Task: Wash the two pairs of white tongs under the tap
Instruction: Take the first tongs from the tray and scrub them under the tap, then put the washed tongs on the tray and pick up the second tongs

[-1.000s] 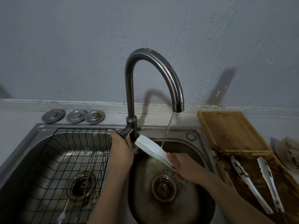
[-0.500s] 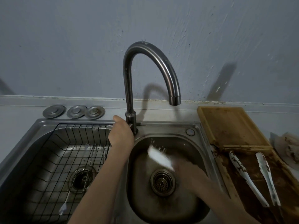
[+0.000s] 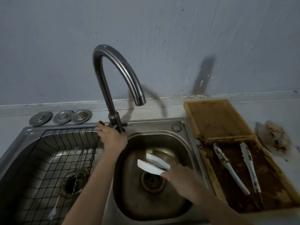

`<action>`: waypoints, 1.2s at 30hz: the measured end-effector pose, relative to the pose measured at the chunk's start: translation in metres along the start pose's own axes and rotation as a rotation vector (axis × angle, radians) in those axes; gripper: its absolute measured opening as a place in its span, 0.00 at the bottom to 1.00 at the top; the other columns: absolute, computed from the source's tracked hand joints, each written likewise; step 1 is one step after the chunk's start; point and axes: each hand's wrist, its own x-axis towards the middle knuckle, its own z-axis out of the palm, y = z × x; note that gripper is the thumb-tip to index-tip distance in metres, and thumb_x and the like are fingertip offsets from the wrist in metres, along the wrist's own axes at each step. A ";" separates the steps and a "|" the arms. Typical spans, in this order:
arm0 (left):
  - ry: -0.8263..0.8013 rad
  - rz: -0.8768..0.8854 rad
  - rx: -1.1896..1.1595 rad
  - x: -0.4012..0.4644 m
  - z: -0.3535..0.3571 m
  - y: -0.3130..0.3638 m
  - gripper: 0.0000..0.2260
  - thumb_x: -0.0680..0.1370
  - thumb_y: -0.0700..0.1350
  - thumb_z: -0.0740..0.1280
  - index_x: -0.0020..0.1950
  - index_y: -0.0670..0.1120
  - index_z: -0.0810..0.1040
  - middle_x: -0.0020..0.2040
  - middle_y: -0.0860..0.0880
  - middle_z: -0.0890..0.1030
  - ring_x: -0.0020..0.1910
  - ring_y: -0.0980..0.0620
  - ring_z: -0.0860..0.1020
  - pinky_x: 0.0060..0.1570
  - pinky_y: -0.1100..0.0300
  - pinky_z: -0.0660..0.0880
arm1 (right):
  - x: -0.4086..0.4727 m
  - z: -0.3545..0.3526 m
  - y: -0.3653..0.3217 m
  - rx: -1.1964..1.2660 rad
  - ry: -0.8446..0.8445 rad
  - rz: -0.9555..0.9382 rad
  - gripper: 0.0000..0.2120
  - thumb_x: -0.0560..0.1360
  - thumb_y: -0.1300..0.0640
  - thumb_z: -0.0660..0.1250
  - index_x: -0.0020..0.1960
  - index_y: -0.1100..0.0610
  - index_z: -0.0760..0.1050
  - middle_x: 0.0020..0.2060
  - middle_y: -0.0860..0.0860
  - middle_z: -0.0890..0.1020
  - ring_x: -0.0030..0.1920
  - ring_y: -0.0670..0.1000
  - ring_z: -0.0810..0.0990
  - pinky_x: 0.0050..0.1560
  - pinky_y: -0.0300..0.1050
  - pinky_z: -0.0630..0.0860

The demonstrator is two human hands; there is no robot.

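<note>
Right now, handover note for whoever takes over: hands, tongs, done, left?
Left hand: grips the lever at the base of the tap; no water shows at the spout.
Right hand: holds one pair of white tongs over the right basin, above the drain; this pair looks clean.
Second pair of tongs: lying apart on the wooden tray right of the sink, brown residue on it, not yet washed.
Left: put the held pair down, wash the second pair under the tap.
</note>
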 end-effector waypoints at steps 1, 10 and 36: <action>0.013 -0.028 0.009 -0.003 0.002 0.005 0.43 0.74 0.38 0.68 0.75 0.36 0.38 0.75 0.33 0.49 0.73 0.35 0.53 0.72 0.47 0.54 | 0.001 -0.002 0.003 0.057 -0.016 0.055 0.21 0.74 0.42 0.62 0.60 0.55 0.70 0.52 0.52 0.81 0.46 0.51 0.79 0.43 0.45 0.74; -0.271 0.278 0.270 -0.012 0.052 0.036 0.19 0.77 0.38 0.60 0.68 0.41 0.69 0.58 0.38 0.79 0.55 0.41 0.78 0.57 0.54 0.73 | 0.004 -0.070 0.058 0.318 0.105 0.101 0.24 0.74 0.39 0.60 0.58 0.58 0.70 0.49 0.53 0.80 0.46 0.51 0.80 0.44 0.46 0.77; -0.649 1.034 0.997 -0.049 0.197 0.071 0.29 0.74 0.37 0.63 0.74 0.46 0.61 0.77 0.47 0.59 0.73 0.40 0.58 0.70 0.43 0.56 | 0.111 -0.113 0.152 0.314 0.385 0.404 0.32 0.77 0.50 0.61 0.72 0.68 0.53 0.63 0.64 0.69 0.58 0.59 0.75 0.56 0.49 0.74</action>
